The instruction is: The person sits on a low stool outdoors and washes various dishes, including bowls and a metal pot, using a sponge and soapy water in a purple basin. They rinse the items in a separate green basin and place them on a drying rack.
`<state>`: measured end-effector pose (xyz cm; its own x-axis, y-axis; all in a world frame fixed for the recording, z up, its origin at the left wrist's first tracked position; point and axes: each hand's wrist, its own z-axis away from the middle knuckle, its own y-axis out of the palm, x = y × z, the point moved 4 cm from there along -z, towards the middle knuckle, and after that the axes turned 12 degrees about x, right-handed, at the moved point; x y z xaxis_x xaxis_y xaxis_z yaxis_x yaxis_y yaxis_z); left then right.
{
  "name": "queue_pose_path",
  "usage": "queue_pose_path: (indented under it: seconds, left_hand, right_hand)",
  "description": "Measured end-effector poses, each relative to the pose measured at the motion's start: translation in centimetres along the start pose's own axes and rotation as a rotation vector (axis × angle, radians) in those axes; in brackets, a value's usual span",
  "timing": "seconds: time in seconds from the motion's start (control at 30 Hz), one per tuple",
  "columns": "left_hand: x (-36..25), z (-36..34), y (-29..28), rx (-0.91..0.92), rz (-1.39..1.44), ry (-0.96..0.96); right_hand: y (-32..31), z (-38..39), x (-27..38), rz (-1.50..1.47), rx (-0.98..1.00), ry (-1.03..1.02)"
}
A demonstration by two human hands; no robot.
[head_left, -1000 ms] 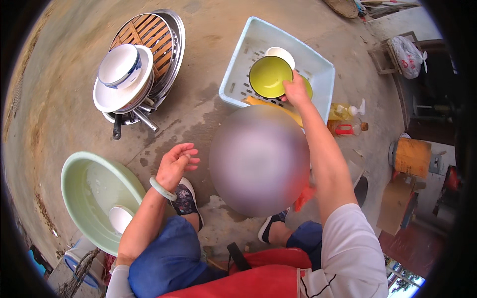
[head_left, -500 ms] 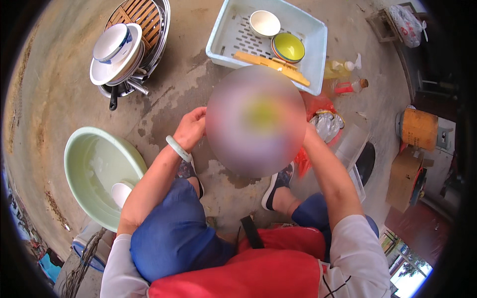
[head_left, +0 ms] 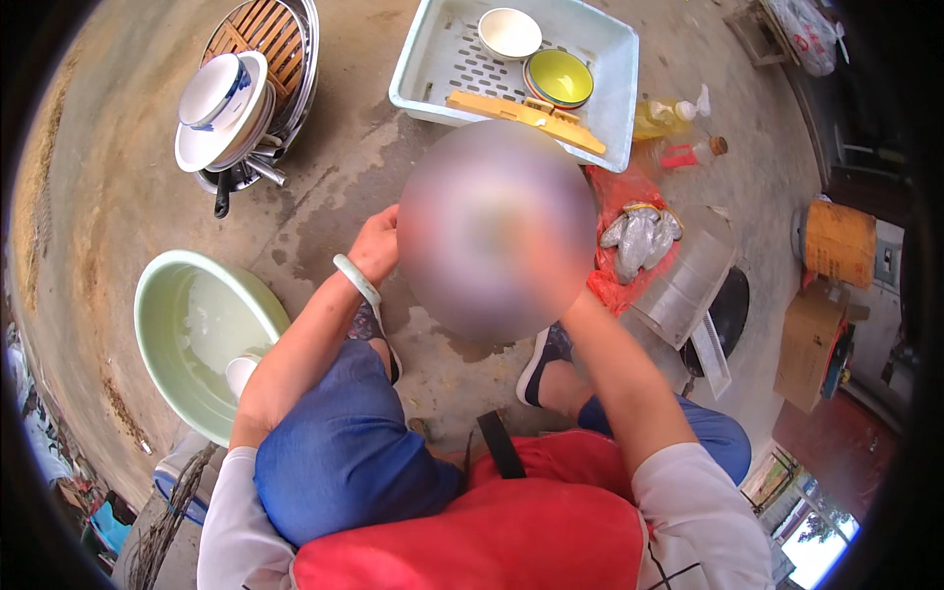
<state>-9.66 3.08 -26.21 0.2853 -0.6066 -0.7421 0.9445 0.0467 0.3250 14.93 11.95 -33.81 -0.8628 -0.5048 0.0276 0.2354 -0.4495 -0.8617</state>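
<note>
A round blurred patch hides whatever lies between my hands, so its kind cannot be told; whitish, pinkish and faint greenish tones show through. My left hand (head_left: 377, 246), with a pale bangle (head_left: 356, 279) on the wrist, is at the patch's left edge, fingers bent and their tips hidden. My right hand (head_left: 553, 267) reaches into the patch from the lower right, its fingers lost in the blur. Beyond the patch stands a light blue crate (head_left: 418, 74) holding a white bowl (head_left: 509, 35), stacked green bowls (head_left: 560, 79) and a yellow-orange strip (head_left: 526, 120).
At my left is a pale green basin (head_left: 162, 344) with water and a white bowl (head_left: 242, 374). Farther left are stacked dishes (head_left: 211, 143) and a pan handle (head_left: 223, 195). On the right lie bottles (head_left: 678, 152), a red plastic bag (head_left: 615, 285) and a clear container (head_left: 688, 275).
My right hand and forearm have moved inward to the left, farther over the blurred area. My left hand stays almost in place. The view has shifted slightly.
</note>
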Motion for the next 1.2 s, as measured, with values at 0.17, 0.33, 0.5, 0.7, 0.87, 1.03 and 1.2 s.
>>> queue_pose_path:
  seconds: [0.17,0.33,0.5,0.7,0.87,1.03,1.2]
  left_hand:
    - [3.2,-1.1,0.0,-0.013,-0.104,-0.036]
    - [5.0,-2.2,0.2,0.189,-0.435,-0.059]
    - [5.7,-2.9,2.8,0.115,0.108,-0.285]
    - [3.6,-3.8,4.0,0.073,0.36,-0.06]
    - [2.1,-3.4,4.2,0.093,0.392,-0.108]
    - [3.1,-3.8,3.7,0.151,0.424,-0.157]
    - [3.9,-4.5,4.1,0.105,0.439,-0.175]
  right_hand:
    - [2.4,1.1,1.9,-1.159,0.583,0.197]
    - [1.6,2.1,2.7,-1.609,0.461,0.29]
    - [0.3,2.4,3.2,-1.876,0.401,0.271]
    - [-1.0,3.1,4.4,-2.109,0.576,0.013]
    - [0.9,-2.1,-1.0,-0.578,-0.039,-0.137]
    - [1.1,-3.6,0.3,-0.517,0.265,0.062]
    - [-1.4,-3.1,-1.7,-0.963,0.038,0.063]
